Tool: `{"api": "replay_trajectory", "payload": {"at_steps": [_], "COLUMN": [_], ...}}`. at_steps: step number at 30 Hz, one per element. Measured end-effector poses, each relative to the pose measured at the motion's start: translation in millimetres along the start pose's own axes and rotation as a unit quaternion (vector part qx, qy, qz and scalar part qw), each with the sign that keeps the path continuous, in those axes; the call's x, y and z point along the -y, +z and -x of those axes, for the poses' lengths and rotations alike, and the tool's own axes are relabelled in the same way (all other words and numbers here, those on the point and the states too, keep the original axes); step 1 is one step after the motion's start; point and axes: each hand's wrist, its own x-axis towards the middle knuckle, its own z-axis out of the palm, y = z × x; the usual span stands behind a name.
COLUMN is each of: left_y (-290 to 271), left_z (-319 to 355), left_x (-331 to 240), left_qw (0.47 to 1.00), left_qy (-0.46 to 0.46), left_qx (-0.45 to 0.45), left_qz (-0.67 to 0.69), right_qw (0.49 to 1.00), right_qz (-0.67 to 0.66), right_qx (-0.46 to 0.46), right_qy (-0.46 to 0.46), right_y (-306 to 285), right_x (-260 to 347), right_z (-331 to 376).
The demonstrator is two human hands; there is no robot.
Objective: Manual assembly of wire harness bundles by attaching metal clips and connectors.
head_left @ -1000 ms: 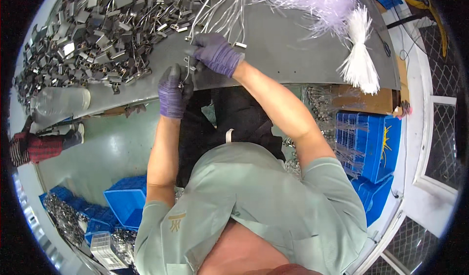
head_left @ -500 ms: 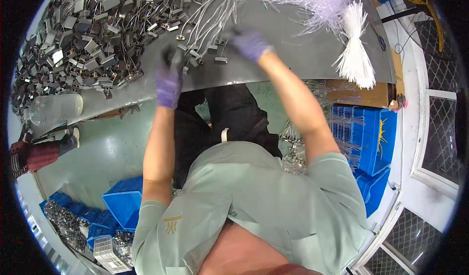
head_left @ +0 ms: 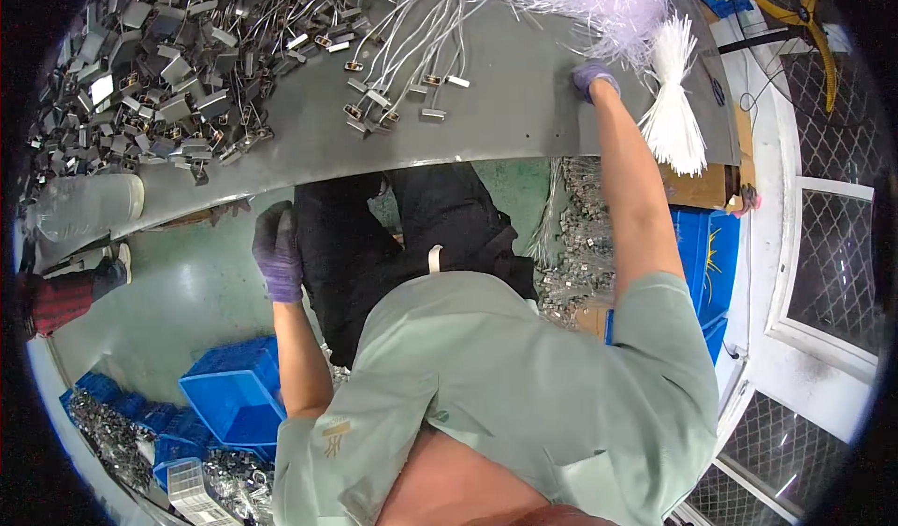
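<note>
My left hand, in a purple glove with dark grey fingers, is off the table beside my left thigh. Its fingers look stretched out and nothing shows in them. Over the table's right part is my right hand, gloved alike, near the lower edge of a heap of pale lilac strands. The fingers of that hand are hidden or merge with the grey surface. A tied bundle of white strips lies right of it. Several small metal-cased connectors on thin wires lie between the hands, near the front edge, untouched.
A large pile of grey connectors with wires covers the left of the grey table. A clear plastic jar lies at its left edge. Blue crates stand on the floor at lower left. Another person's red checked clothing shows far left.
My left hand has drawn back from the connectors, off the table and down beside my thigh. My right hand has moved right, away from the connectors toward the lilac strands.
</note>
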Motion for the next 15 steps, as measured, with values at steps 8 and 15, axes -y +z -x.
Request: {"api": "replay_trajectory", "payload": {"at_steps": [8, 15], "left_y": [-17.9, 1.0], "left_z": [10.4, 13.2], "left_x": [27.0, 7.9], "left_qw": [1.0, 0.999], "left_qy": [-0.006, -0.024], "left_qx": [0.008, 0.02], "left_qz": [-0.014, 0.011], "right_qw": [0.962, 0.924], "right_qz": [0.203, -0.131], "right_qx": [-0.037, 0.056], "right_qy": [-0.177, -0.355], "right_y": [21.2, 60.2], "right_x": [-67.1, -32.4], "right_z": [-11.7, 91.0]}}
